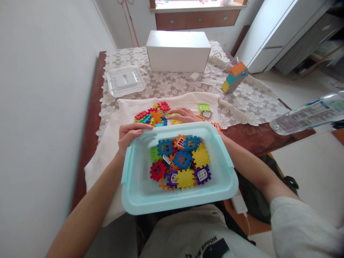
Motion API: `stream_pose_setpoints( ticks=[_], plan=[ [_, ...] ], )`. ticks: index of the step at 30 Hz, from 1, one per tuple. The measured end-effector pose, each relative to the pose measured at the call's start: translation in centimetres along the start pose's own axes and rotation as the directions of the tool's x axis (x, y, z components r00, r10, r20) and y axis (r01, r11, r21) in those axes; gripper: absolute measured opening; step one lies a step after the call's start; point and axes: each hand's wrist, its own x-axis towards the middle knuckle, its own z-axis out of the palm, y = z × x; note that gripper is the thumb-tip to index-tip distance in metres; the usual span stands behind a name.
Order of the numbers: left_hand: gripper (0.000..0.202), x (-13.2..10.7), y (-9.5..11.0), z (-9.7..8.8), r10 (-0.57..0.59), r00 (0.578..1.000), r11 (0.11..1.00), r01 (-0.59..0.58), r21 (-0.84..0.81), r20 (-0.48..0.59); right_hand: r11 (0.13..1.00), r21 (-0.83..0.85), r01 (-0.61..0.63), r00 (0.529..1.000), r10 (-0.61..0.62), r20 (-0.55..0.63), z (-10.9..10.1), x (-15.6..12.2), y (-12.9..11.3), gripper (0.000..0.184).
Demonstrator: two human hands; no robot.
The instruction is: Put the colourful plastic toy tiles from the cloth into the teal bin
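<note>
Head view: left hand (129, 134) curled round tub (177, 205) rim; right hand (185, 115) beside piled pieces (156, 116), cannot tell its grip.

Bright, diffuse interior light, with washed-out glare on the sill (193, 5) beyond the right hand's fingers (177, 111), pale highlight on the nearer white box (178, 53), slight overall softness, and wide-angle stretching of the bottle (311, 113) far right of them.
</note>
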Motion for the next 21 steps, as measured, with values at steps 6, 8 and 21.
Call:
stream_pose_setpoints(
  ticks=[6,8,21],
  plan=[
    [0.022,-0.1,0.5,0.3,-0.039,0.999,0.999,0.038,-0.038,-0.018,0.996,-0.070,0.064,0.973,-0.047,0.224,-1.1,0.4,0.5,0.051],
    [0.021,-0.1,0.4,0.3,-0.034,0.999,0.998,0.033,-0.053,-0.032,0.997,-0.065,0.039,0.982,-0.026,0.185,-1.3,0.2,0.1,0.050],
    [0.018,0.0,-0.4,0.2,0.007,0.994,0.999,-0.011,-0.031,-0.112,0.997,-0.064,-0.035,0.999,0.036,0.022,-1.8,-0.6,0.1,0.046]
  ],
)
